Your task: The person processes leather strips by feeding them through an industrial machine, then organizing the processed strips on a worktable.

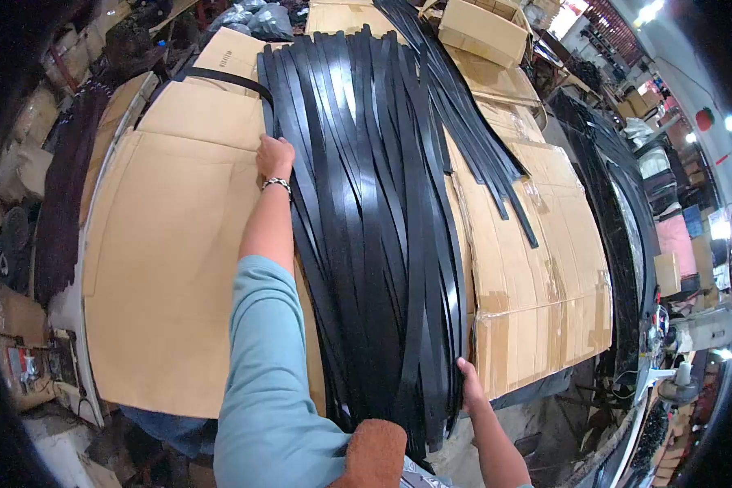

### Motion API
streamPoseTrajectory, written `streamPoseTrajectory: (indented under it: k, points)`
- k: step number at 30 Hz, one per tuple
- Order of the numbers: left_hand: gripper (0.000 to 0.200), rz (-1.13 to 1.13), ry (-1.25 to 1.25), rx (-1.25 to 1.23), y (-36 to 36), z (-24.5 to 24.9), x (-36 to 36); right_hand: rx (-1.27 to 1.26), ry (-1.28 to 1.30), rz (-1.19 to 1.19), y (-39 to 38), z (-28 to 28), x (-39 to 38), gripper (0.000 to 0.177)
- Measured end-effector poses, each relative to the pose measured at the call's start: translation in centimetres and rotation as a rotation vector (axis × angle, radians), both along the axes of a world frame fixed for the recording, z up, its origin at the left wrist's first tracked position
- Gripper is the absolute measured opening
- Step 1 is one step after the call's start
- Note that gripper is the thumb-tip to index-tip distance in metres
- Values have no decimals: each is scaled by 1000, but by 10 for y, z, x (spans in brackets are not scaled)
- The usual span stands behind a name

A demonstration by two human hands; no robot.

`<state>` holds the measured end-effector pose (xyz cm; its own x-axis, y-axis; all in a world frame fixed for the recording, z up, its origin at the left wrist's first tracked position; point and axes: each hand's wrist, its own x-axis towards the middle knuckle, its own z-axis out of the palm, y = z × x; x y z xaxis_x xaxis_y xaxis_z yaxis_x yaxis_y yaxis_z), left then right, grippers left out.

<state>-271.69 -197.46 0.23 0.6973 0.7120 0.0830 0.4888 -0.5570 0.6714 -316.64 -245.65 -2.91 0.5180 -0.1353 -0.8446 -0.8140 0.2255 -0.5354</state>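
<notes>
A thick layer of long black strips [358, 203], smooth and slightly shiny like leather straps, runs lengthwise in front of me. My left hand [275, 157] is closed at the left edge of the pile, around a black strip. Above that hand, one strip [232, 81] bends away to the left across the cardboard. Down at the lower right edge of the pile is my right hand [472, 389], its thumb up against the outermost strips. The other fingers of that hand are mostly hidden behind them.
Flat cardboard [163, 244] lies left of the pile, and taped cardboard [537, 276] lies right. Loose black strips [480, 154] lie on the right side. An open cardboard box [484, 32] stands at the back. Dark material [69, 187] hangs at the far left.
</notes>
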Motion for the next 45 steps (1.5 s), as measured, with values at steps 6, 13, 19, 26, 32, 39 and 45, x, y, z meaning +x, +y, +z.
streamPoseTrajectory:
  k: [6, 13, 19, 26, 32, 39, 45]
  points:
    - [34, 19, -38, 133, 30, -9, 54, 15, 98, -54, 23, 39, 13, 70]
    - [30, -56, 73, 242, 53, -17, 112, -21, 78, -74, 0, 16, -6, 63]
    - [35, -223, -283, -477, 127, -56, 161, -55, 59, -105, -1, 15, -13, 64]
    - [23, -515, -159, -1375, 147, -56, 148, -29, 23, -63, -2, 17, -11, 66]
    - [54, -159, -90, -298, 115, -54, 199, -106, 23, -77, -2, 15, -16, 61]
    - [57, -70, -175, -237, 138, -87, 219, -21, 103, -154, -7, 11, -25, 70]
    - [26, -716, 34, -1177, 177, -57, 184, -70, 154, -179, -20, 4, -32, 72]
